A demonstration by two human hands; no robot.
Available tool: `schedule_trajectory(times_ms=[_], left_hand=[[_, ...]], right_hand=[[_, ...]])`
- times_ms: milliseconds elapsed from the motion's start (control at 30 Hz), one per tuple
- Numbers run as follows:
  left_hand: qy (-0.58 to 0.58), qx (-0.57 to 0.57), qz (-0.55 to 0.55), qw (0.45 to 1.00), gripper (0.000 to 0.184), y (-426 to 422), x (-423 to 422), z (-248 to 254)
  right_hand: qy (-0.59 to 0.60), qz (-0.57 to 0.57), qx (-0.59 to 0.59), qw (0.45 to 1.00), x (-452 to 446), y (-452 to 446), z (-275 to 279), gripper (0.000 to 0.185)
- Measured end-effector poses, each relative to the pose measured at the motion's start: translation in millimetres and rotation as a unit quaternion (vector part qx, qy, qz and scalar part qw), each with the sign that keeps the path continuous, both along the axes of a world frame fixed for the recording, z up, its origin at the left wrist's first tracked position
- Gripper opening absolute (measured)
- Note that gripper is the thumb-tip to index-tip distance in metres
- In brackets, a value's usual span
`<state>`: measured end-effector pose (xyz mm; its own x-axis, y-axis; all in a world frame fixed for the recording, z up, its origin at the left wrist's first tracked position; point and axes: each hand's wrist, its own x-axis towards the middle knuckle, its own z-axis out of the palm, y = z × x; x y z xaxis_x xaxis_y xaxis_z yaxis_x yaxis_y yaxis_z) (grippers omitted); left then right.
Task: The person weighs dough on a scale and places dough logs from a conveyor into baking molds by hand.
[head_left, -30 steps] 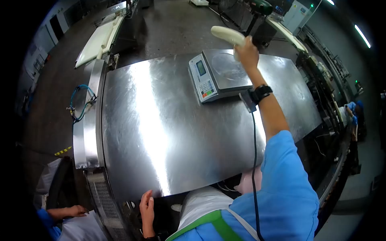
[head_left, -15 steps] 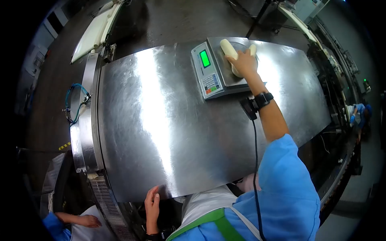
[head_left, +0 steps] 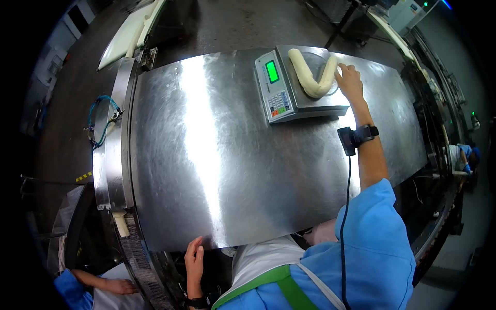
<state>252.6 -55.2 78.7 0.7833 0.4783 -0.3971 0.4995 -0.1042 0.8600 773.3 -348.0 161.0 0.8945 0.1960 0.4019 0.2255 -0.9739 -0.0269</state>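
A pale dough rope [head_left: 313, 87], bent into a U, lies on the metal platform of a digital scale [head_left: 283, 109] with a lit green display. My right hand [head_left: 350, 83] is just right of the dough, at the platform's edge, its fingers loosely bent and apart with nothing seen in them. Whether a fingertip still touches the dough I cannot tell. At the front edge of the steel table [head_left: 248, 175], my left hand [head_left: 194, 264] hangs with fingers extended, holding nothing.
Left of the table runs a mesh conveyor [head_left: 135, 253] with a pale dough piece [head_left: 122, 224] on it. A co-worker's hand [head_left: 120, 286] is at lower left. Blue tubing [head_left: 95, 124] loops by the metal housing. A black cable [head_left: 343, 227] trails from my right wrist.
My right hand has come off the dough rope and moved right, leaving it on the scale. More of the pale piece shows on the left conveyor. My left hand stays about the same.
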Motion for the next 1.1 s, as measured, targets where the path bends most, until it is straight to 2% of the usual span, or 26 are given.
schedule_trajectory(times_ms=[167, 233, 267, 333, 367, 400, 433, 467, 500, 533, 567, 633, 667, 733, 767, 800, 833, 867, 900, 967, 1033, 1100], left_hand=[[-0.004, -0.004, 0.017, 1.000, 0.025, -1.0, -5.4, -4.1], [-0.017, 0.039, -0.002, 0.999, 0.024, -2.1, -7.9, -2.2], [-0.016, 0.045, -0.017, 0.999, 0.024, -0.6, -8.6, -2.4], [-0.012, 0.079, -0.011, 0.997, 0.024, 2.6, -14.1, 1.9], [-0.014, 0.080, -0.019, 0.997, 0.026, 1.4, -20.2, 7.7], [-0.006, 0.089, -0.022, 0.996, 0.026, 4.5, -24.8, 3.2], [-0.036, 0.130, -0.009, 0.991, 0.025, 4.5, -36.1, -3.6], [-0.001, 0.135, -0.007, 0.991, 0.027, 13.2, -40.4, 1.6], [0.017, 0.198, 0.036, 0.979, 0.028, 22.5, -46.9, -3.6], [0.012, 0.276, 0.094, 0.956, 0.027, 37.2, -59.1, -21.4], [0.005, 0.295, 0.165, 0.941, 0.026, 51.0, -66.7, -29.2], [0.008, 0.370, 0.231, 0.900, 0.026, 90.4, -78.2, -24.8], [0.033, 0.385, 0.238, 0.891, 0.028, 105.8, -80.3, -20.3], [-0.010, 0.341, 0.253, 0.905, 0.028, 122.1, -80.8, -18.6], [-0.026, 0.360, 0.252, 0.898, 0.027, 125.4, -77.0, -29.4], [-0.023, 0.300, 0.252, 0.920, 0.028, 127.7, -72.5, -38.7], [-0.036, 0.284, 0.261, 0.922, 0.028, 117.7, -66.5, -39.6], [-0.114, 0.369, 0.253, 0.887, 0.028, 112.4, -67.5, -69.0], [-0.087, 0.301, 0.233, 0.921, 0.028, 95.8, -76.7, -37.5], [-0.061, 0.270, 0.192, 0.941, 0.028, 72.0, -102.7, -7.9], [-0.135, 0.283, 0.222, 0.923, 0.025, 60.5, -135.5, -18.0], [-0.144, 0.299, 0.274, 0.902, 0.025, 47.5, -181.3, -10.0]], right_hand=[[0.060, 0.008, -0.084, 0.995, 9.9, -16.6, -18.7, 0.038], [0.008, 0.037, -0.146, 0.989, 16.9, -26.4, -36.1, 0.049], [0.003, 0.081, -0.187, 0.979, 36.9, -40.6, -54.7, 0.055], [0.017, 0.229, -0.118, 0.966, 37.2, -35.0, -56.3, 0.052], [0.003, 0.285, -0.115, 0.952, 66.5, -54.9, -83.0, 0.056], [0.028, 0.245, -0.164, 0.955, 71.0, -55.1, -86.9, 0.053], [0.020, 0.149, -0.255, 0.955, 101.7, -56.8, -104.2, 0.047], [0.008, 0.164, -0.297, 0.941, 50.8, -15.7, -66.3, 0.038], [-0.032, 0.251, -0.255, 0.933, 59.2, -17.2, -70.0, 0.029], [-0.024, 0.285, -0.266, 0.921, 58.4, -10.5, -67.6, 0.027], [-0.018, 0.313, -0.274, 0.909, 58.8, -14.5, -64.9, 0.026], [0.104, 0.294, -0.226, 0.923, 58.4, -9.4, -57.3, 0.025], [0.151, 0.283, -0.132, 0.938, 57.0, -6.5, -56.5, 0.029], [0.213, 0.354, 0.028, 0.910, 58.4, 3.2, -53.3, 0.036], [0.237, 0.328, 0.059, 0.913, 96.7, -9.6, -76.9, 0.048], [0.254, 0.336, 0.084, 0.903, 84.7, 10.5, -64.2, 0.048], [0.270, 0.344, 0.099, 0.894, 46.4, 42.7, -42.5, 0.047], [0.283, 0.354, 0.111, 0.885, 17.7, 70.3, -26.3, 0.047], [0.298, 0.365, 0.122, 0.874, -12.5, 96.6, -11.3, 0.047], [0.329, 0.390, 0.139, 0.849, -69.8, 142.7, 14.9, 0.047], [0.360, 0.416, 0.152, 0.821, -122.4, 177.8, 36.8, 0.047], [0.390, 0.447, 0.149, 0.791, -176.5, 208.5, 55.9, 0.046]])
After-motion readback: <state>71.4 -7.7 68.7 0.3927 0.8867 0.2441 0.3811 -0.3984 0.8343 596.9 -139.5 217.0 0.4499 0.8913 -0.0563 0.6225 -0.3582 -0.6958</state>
